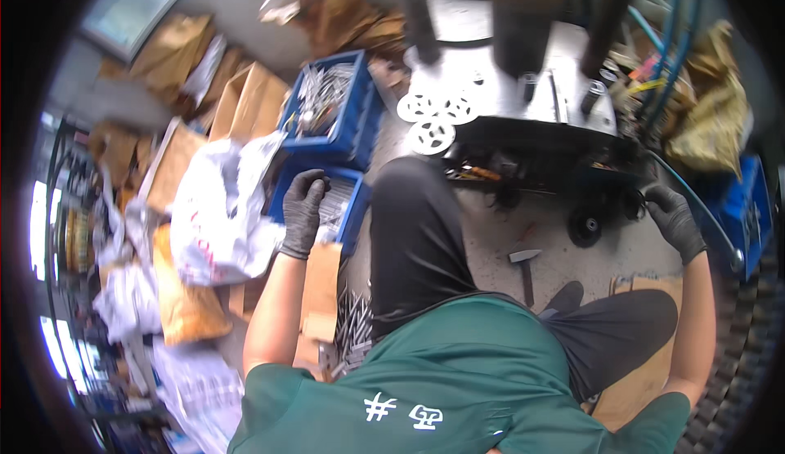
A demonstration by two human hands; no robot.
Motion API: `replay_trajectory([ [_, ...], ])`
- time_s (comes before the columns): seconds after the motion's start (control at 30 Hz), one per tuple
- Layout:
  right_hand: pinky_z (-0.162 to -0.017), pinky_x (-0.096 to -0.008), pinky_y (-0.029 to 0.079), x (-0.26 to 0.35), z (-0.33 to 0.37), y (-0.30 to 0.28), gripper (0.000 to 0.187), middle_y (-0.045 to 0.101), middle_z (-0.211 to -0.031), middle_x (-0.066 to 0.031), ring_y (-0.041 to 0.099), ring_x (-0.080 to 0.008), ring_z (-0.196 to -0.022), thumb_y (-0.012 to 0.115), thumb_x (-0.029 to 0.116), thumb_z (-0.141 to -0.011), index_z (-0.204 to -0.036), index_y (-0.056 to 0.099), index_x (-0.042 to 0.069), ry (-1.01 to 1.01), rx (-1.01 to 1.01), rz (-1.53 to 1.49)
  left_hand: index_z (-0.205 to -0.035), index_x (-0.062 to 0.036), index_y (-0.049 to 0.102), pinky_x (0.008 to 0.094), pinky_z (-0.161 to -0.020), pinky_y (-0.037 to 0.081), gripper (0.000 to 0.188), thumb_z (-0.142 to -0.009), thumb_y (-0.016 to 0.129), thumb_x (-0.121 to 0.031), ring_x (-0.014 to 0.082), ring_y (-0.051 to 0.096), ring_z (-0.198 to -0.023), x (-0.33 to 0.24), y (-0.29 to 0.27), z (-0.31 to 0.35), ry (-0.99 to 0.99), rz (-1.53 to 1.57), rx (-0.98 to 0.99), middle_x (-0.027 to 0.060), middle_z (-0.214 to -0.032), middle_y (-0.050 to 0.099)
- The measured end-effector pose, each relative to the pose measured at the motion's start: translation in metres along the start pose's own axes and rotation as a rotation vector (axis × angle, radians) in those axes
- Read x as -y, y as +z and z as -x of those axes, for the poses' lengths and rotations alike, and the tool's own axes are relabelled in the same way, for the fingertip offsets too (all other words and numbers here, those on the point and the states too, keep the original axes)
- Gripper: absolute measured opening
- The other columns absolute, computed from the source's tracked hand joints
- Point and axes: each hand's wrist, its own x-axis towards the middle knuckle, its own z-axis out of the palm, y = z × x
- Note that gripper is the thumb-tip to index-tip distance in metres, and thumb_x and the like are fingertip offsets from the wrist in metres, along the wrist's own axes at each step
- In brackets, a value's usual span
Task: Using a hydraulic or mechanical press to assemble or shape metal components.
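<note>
My left hand (302, 215), in a dark grey glove, is raised beside the lower blue crate (356, 217). Its fingers curve loosely inward and nothing shows in them. Long thin metal pieces (334, 207) lie in that crate. On the far right, my gloved right hand (675, 223) is open, its bent fingers apart and nothing visible between them. Just left of its fingertips is a black wheel (633, 205) under the machine; I cannot tell whether they touch. White slotted discs (431, 136) lie at the left edge of the bright metal machine table (458, 29).
A hammer (527, 274) lies on the floor between my legs. Another blue crate (327, 102) holds metal parts. White plastic bags (217, 217) and cardboard boxes (249, 101) crowd the left. A blue hose (685, 184) and a blue bin (746, 217) are at right.
</note>
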Motion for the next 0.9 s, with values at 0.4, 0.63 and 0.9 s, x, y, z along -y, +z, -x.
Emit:
replay_trajectory([
  [0.4, -0.055, -0.0303, 0.054, -0.095, -0.027, 0.061, 0.029, 0.069, -0.089, -0.0074, 0.068, -0.0184, -0.066, 0.065, 0.020, -0.092, -0.117, 0.065, 0.006, 0.711, 0.275, -0.206, -0.107, -0.0039, 0.077, 0.0421, -0.091, 0.054, 0.033, -0.087, 0.070, -0.029, 0.0365, 0.072, -0.102, 0.266, 0.004, 0.313, -0.840, -0.463, -0.154, 0.0228, -0.106, 0.075],
  [0.63, -0.055, -0.0331, 0.054, -0.128, -0.002, 0.043, 0.037, 0.070, -0.093, -0.0088, 0.068, -0.0197, -0.065, 0.060, 0.027, -0.098, -0.129, 0.059, 0.008, 0.830, 0.317, -0.191, -0.119, -0.0059, 0.071, 0.0414, -0.091, 0.055, 0.039, -0.089, 0.067, -0.031, 0.0317, 0.072, -0.101, 0.258, 0.035, 0.312, -0.976, -0.517, 0.087, 0.0208, -0.106, 0.074],
  [0.9, -0.052, -0.0392, 0.051, -0.158, 0.021, 0.026, 0.036, 0.068, -0.092, -0.0108, 0.065, -0.0247, -0.061, 0.060, 0.028, -0.097, -0.130, 0.057, 0.012, 0.999, 0.228, -0.219, -0.131, -0.0033, 0.064, 0.0462, -0.102, 0.052, 0.045, -0.095, 0.063, -0.030, 0.0379, 0.067, -0.118, 0.266, 0.032, 0.240, -0.900, -0.653, 0.180, 0.0252, -0.125, 0.069],
])
